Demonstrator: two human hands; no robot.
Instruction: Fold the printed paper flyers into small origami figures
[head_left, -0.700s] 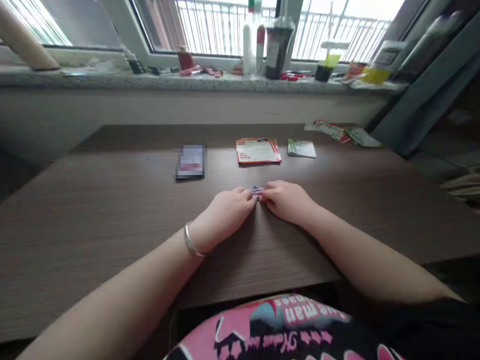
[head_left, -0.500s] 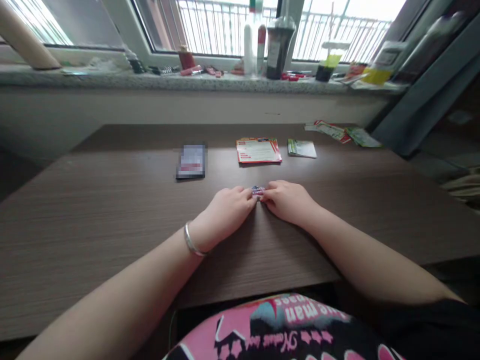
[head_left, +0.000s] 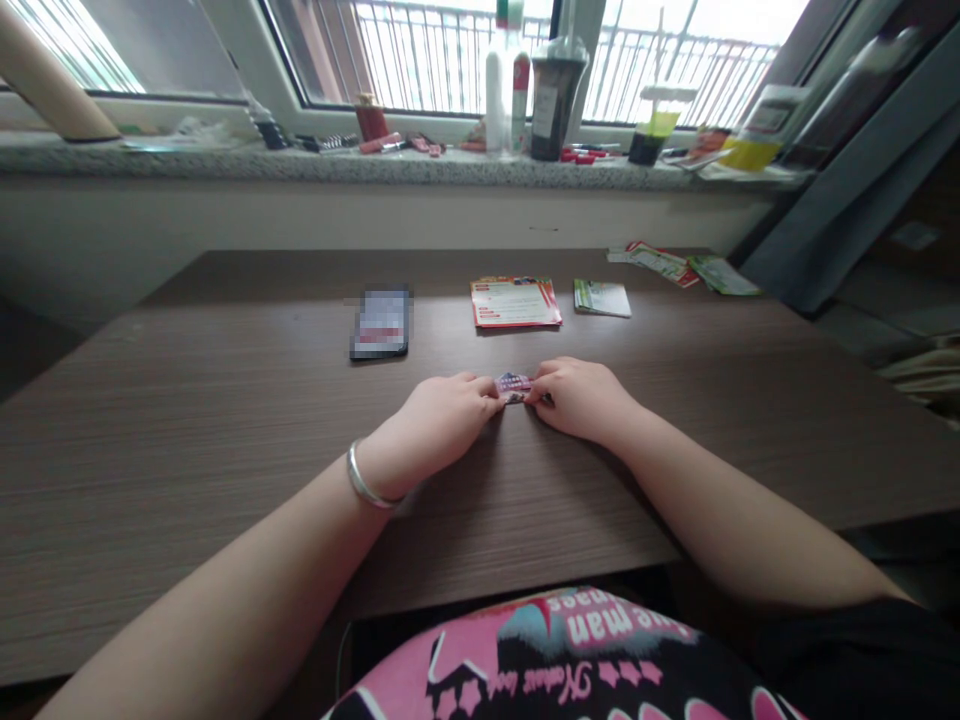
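Note:
A small folded piece of printed paper [head_left: 514, 383], purple and white, lies low over the table between my hands. My left hand [head_left: 448, 415] pinches its left end, with a silver bangle [head_left: 366, 478] round that wrist. The fingers of my right hand [head_left: 577, 395] are closed on the paper's right end. Parts of the paper are hidden under the fingertips. Beyond the hands lies a stack of red-edged printed cards [head_left: 515, 303], and right of it a smaller stack of green and white cards [head_left: 602, 298].
A phone-like dark slab [head_left: 380, 323], its face pixelated, lies left of the cards. Loose leaflets [head_left: 660, 262] rest at the far right corner of the table [head_left: 187, 420]. Bottles, a dark lidded cup [head_left: 555, 105] and small items crowd the windowsill [head_left: 420, 168].
My left hand has shifted slightly left, away from the right hand. More of the printed paper now shows between my fingers. Both hands keep hold of it.

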